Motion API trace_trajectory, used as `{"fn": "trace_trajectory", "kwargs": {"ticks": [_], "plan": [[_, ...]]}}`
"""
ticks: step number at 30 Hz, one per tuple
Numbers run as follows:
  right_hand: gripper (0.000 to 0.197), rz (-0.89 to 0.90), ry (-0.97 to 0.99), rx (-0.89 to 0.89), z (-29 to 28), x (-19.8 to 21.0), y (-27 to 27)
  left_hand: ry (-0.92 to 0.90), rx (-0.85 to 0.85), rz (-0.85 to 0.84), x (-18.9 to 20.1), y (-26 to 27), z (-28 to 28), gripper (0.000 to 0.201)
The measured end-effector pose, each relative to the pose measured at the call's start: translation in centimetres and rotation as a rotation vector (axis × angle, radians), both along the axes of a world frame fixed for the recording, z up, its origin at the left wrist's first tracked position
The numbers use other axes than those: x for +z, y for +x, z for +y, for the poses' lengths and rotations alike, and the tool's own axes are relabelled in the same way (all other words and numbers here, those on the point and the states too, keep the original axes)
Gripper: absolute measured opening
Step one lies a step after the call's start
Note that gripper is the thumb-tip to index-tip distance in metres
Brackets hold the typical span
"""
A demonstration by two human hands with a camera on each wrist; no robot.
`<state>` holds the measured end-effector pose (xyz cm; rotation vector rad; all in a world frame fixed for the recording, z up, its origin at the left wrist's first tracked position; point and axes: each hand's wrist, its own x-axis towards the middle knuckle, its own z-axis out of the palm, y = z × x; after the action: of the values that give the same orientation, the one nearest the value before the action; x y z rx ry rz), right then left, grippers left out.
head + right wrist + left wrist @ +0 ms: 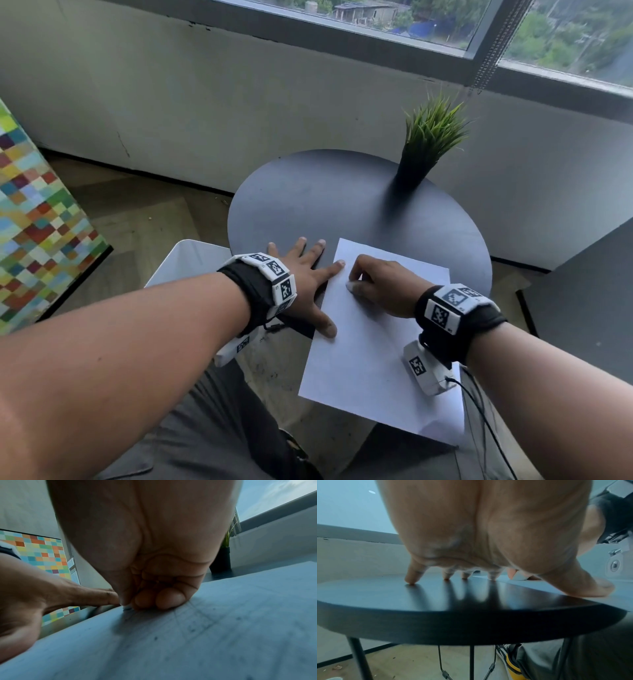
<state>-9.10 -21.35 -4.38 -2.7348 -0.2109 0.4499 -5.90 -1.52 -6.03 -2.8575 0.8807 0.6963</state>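
Observation:
A white sheet of paper (370, 359) lies on the near edge of a round black table (342, 198) and overhangs it toward me. My left hand (308, 281) is spread flat, index fingertip and thumb pressing the sheet's left edge, the other fingers on the bare tabletop. My right hand (356, 282) is curled on the sheet's upper part and pinches a small white eraser (352, 287) against the paper. In the right wrist view the curled right hand (149, 599) touches the paper (223, 628), which bears faint grey lines. The left wrist view shows the left hand (488, 561) with fingertips on the table (453, 622).
A potted green grass plant (428, 137) stands at the table's far right. A white bin (191, 260) sits on the floor left of the table. A multicoloured checkered panel (37, 222) leans at far left, and a dark cabinet (589, 301) stands at right.

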Motion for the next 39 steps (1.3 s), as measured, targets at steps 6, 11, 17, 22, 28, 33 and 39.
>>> {"fn": "trace_trajectory", "kwargs": {"ticks": [6,11,17,22,28,33,39], "plan": [[0.014,-0.097,-0.056,-0.091,0.4,-0.1,0.1,-0.003,0.011,0.033,0.0,0.1,-0.3,0.134],[0.011,-0.037,-0.029,0.259,2.9,0.4,-2.0,-0.011,0.003,0.040,-0.1,0.0,-0.1,0.132],[0.015,-0.152,-0.107,-0.068,0.7,0.3,0.0,0.031,0.010,0.053,0.3,0.0,-0.5,0.135],[0.015,-0.022,-0.063,0.308,2.5,1.0,-2.1,0.027,-0.020,0.063,0.8,-0.1,-0.7,0.134],[0.013,-0.141,-0.164,0.042,1.4,0.4,-0.9,0.028,-0.070,0.036,0.6,-0.1,-0.8,0.135],[0.020,-0.024,-0.106,0.301,1.8,1.0,-2.1,0.007,-0.081,0.048,0.6,0.0,-0.9,0.136],[0.017,-0.071,-0.155,0.187,2.1,0.8,-2.6,0.024,-0.095,0.081,0.9,0.0,-1.0,0.136]]}}
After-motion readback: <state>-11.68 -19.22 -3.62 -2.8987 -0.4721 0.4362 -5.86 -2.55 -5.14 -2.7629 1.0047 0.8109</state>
